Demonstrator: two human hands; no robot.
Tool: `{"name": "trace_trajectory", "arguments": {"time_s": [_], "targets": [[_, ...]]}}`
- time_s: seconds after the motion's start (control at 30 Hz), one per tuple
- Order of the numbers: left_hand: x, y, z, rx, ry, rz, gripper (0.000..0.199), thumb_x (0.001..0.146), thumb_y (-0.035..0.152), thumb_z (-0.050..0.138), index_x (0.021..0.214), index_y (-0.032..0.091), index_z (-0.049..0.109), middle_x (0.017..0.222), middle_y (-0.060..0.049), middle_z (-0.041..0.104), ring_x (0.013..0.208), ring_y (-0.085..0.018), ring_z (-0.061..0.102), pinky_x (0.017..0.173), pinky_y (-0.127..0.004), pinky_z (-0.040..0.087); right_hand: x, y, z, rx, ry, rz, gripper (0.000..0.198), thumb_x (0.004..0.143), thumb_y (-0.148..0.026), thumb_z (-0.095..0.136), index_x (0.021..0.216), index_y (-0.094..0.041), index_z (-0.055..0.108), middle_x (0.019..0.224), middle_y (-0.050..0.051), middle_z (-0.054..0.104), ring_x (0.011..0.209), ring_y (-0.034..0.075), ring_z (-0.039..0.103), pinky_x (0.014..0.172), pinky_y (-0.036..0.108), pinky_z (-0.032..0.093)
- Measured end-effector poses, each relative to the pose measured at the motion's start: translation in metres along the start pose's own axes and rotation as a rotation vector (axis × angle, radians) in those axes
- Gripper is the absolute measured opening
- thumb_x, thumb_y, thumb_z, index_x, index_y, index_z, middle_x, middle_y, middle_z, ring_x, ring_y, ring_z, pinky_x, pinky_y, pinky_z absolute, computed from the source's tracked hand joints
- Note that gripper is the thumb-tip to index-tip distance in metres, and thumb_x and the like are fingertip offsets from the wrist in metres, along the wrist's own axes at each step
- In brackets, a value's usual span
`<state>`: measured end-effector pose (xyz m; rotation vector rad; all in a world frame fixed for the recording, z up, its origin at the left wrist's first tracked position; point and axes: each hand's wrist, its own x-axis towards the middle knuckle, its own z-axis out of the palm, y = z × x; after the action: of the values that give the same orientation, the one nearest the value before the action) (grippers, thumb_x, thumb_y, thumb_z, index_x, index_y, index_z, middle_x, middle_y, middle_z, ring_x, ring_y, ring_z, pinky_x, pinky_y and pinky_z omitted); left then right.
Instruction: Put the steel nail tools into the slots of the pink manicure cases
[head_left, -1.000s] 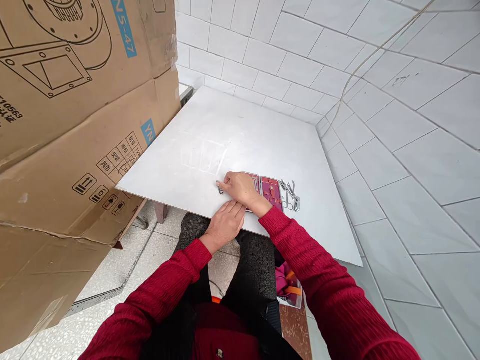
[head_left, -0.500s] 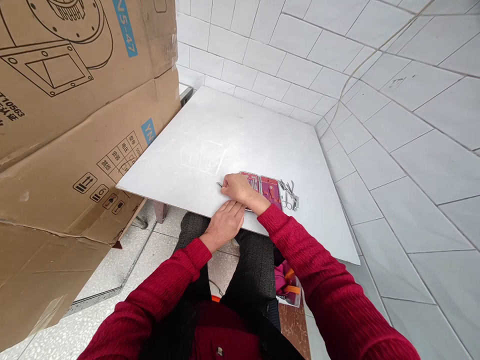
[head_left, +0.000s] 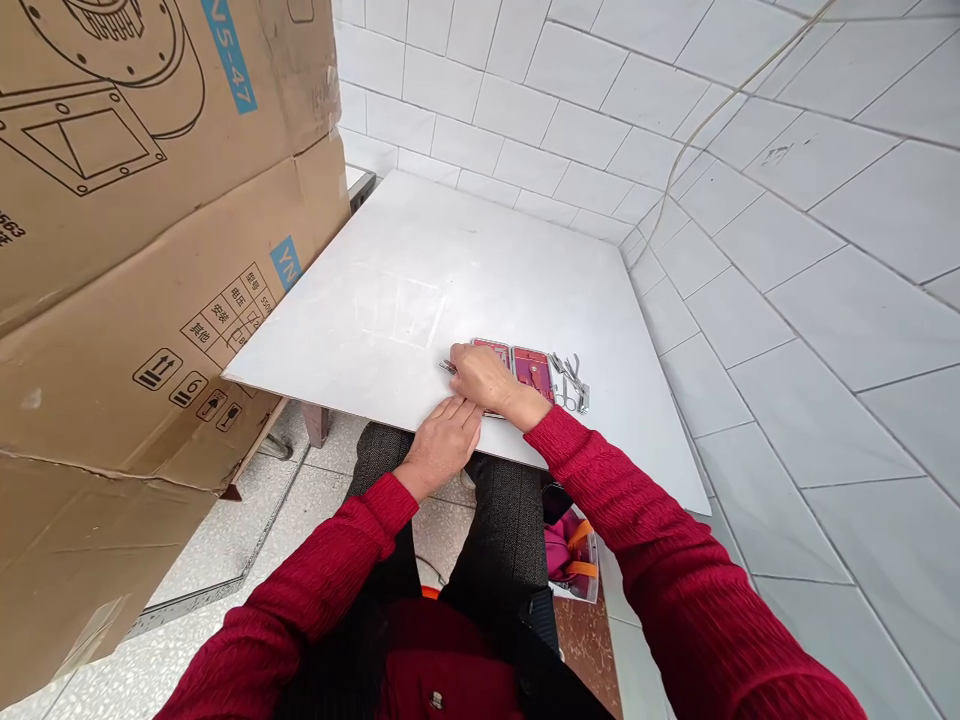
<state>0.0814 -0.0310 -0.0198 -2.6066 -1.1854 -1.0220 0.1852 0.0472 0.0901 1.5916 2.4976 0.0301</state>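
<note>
An opened manicure case (head_left: pixel 534 366) with a red and purple lining lies on the white table. My right hand (head_left: pixel 484 375) is closed over its left half, hiding much of it. A small metal tool (head_left: pixel 447 367) juts out to the left from my right fingertips; its kind is too small to make out. My left hand (head_left: pixel 444 438) rests at the table's near edge by the case, fingers stretched and close together, its tips just below my right hand. To the right of the case lie small scissors (head_left: pixel 568 398), metal nippers (head_left: pixel 574 368) and a nail clipper (head_left: pixel 584 399).
A large cardboard box (head_left: pixel 255 220) stands against the left side of the white table (head_left: pixel 360 240). Tiled walls (head_left: pixel 795 300) close in behind and to the right. A bag with orange straps (head_left: pixel 574 555) sits below the table, beside my right leg.
My right hand has shifted slightly, and more of the small metal tool shows past its fingertips. The whole view has moved a little; my left hand stays by the case.
</note>
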Motion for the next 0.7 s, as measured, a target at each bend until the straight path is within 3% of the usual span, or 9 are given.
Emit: {"name": "trace_trajectory", "arguments": {"time_s": [0.17,0.37,0.7], "targets": [[0.001,-0.001,0.000,-0.002,-0.005,0.009,0.037,0.101,0.016,0.046,0.133,0.011,0.063,0.135,-0.016,0.068,0.129,-0.026,0.062,0.110,-0.044,0.052,-0.025,0.028,-0.005,-0.031,0.060,0.066,0.025,0.091,-0.014,0.051,0.113,-0.009,0.061,0.110,0.018,0.072,0.096,0.028,0.069,0.074,0.032,0.040],[0.001,-0.002,-0.001,-0.011,-0.032,0.014,0.037,0.101,0.017,0.047,0.134,0.012,0.062,0.135,-0.015,0.067,0.131,-0.026,0.061,0.111,-0.044,0.051,-0.064,0.060,0.007,-0.133,-0.040,0.040,0.024,0.092,-0.013,0.051,0.112,-0.007,0.063,0.107,0.020,0.072,0.094,0.029,0.069,0.069,0.032,0.037],[0.001,-0.003,0.000,0.000,-0.020,0.028,0.036,0.101,0.016,0.047,0.132,0.011,0.064,0.135,-0.016,0.067,0.131,-0.028,0.061,0.112,-0.045,0.051,-0.072,0.055,0.006,-0.193,-0.089,-0.135,0.023,0.093,-0.007,0.049,0.111,-0.007,0.064,0.102,0.020,0.072,0.091,0.026,0.068,0.067,0.031,0.038]]}}
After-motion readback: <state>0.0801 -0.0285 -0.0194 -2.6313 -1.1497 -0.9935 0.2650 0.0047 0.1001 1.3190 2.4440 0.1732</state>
